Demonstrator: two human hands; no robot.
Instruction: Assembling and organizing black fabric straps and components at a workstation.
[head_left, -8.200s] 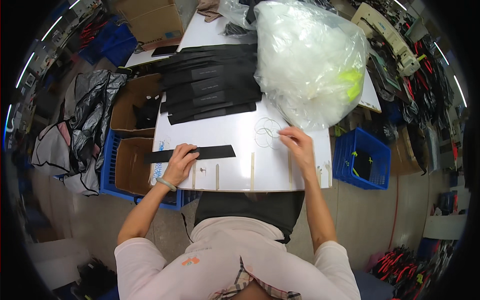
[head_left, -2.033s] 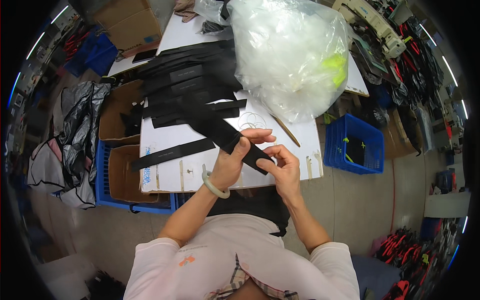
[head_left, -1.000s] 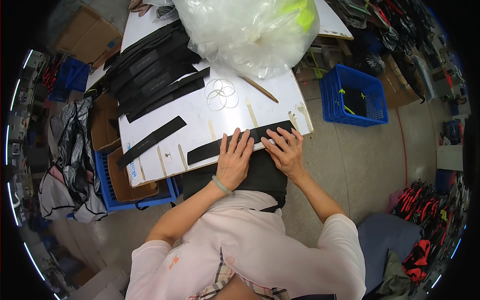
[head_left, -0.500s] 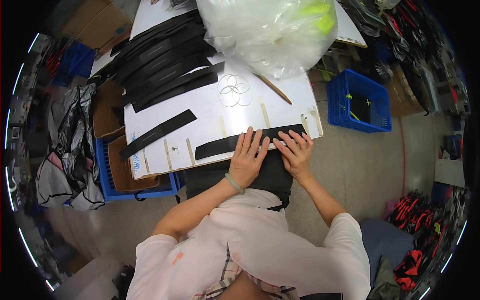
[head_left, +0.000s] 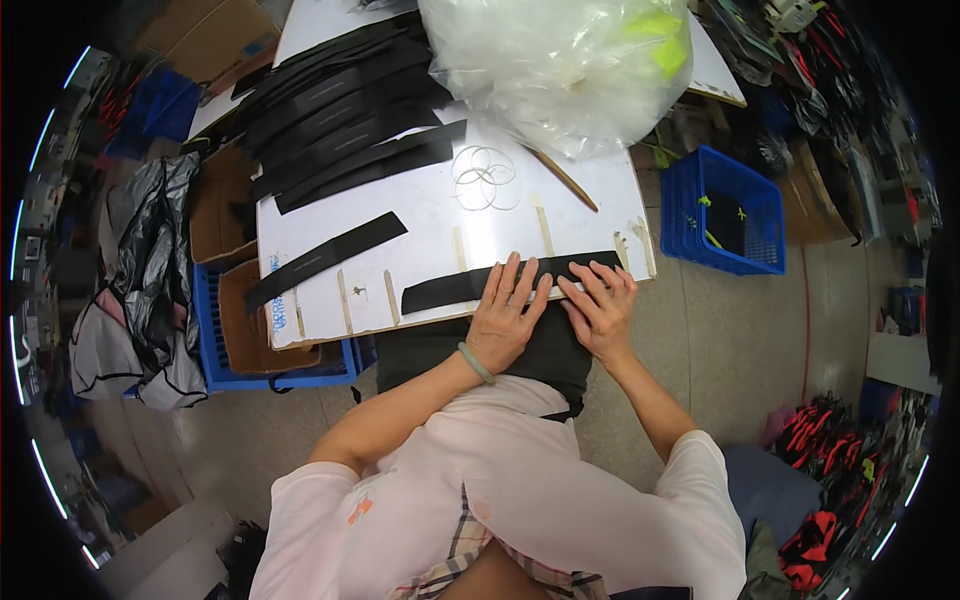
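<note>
A flat black fabric strip (head_left: 440, 293) lies along the near edge of the white table (head_left: 420, 225). My left hand (head_left: 503, 318) rests on its middle, fingers stretched out and pointing away from me. Close beside it, my right hand (head_left: 604, 312) lies with spread fingers on the strip's right part. Both palms hang over the table edge, and the fingers cover part of the strip. A second black strip (head_left: 325, 260) lies slanted to the left, apart from my hands. Farther back is a pile of similar black strips (head_left: 350, 125).
Thin clear rings (head_left: 485, 178) and a brown pointed stick (head_left: 565, 182) lie mid-table. A big clear plastic bag (head_left: 560, 75) fills the back. Blue crates stand right (head_left: 720, 255) and lower left (head_left: 300, 380), the latter holding cardboard boxes. Tape strips mark the tabletop.
The view has shifted slightly, so the table and its things appear a little farther right. Both hands stay on the same strip with hardly any change.
</note>
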